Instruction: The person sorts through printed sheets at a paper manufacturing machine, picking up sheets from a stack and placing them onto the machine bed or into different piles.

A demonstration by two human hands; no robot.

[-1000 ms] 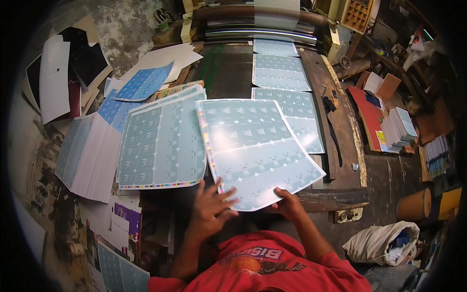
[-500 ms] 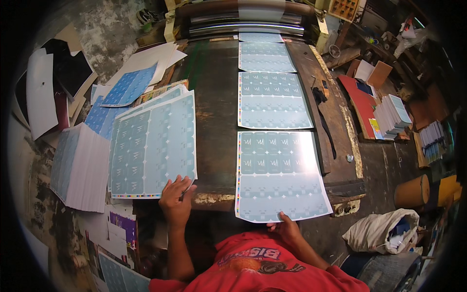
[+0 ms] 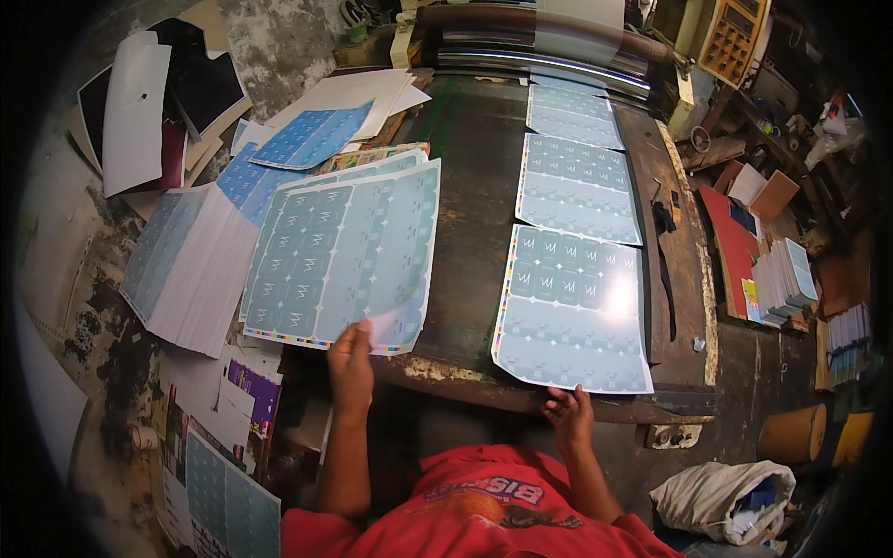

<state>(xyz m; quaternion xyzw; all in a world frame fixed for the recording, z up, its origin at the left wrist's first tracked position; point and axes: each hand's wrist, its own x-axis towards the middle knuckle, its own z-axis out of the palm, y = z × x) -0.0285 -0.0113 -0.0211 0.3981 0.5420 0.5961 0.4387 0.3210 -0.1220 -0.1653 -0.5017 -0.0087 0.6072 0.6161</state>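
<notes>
A pale blue-green printed sheet [image 3: 349,251] tops a loose pile at the left of the worn machine table. My left hand [image 3: 351,365] is closed on this sheet's near edge, where the corner bends up and looks blurred. Another printed sheet [image 3: 572,325] of the same design lies on the right side of the table, glossy with glare, its near edge reaching the table's front. At that near edge is my right hand [image 3: 569,416], fingers curled and thumb at the paper, pinching it. Two more sheets line up behind it, toward the rollers.
Metal rollers [image 3: 549,58] span the table's far end. Left of my pile stands a thick paper stack [image 3: 186,270], with blue sheets [image 3: 312,135] behind. A black strap [image 3: 666,270] lies along the right rail. A white sack [image 3: 726,502] sits on the floor at right.
My view has shifted, moving the table rightward in the picture. My left hand has gone from lying open on the pile's edge to gripping a lifted corner. My right hand stays at its sheet's edge.
</notes>
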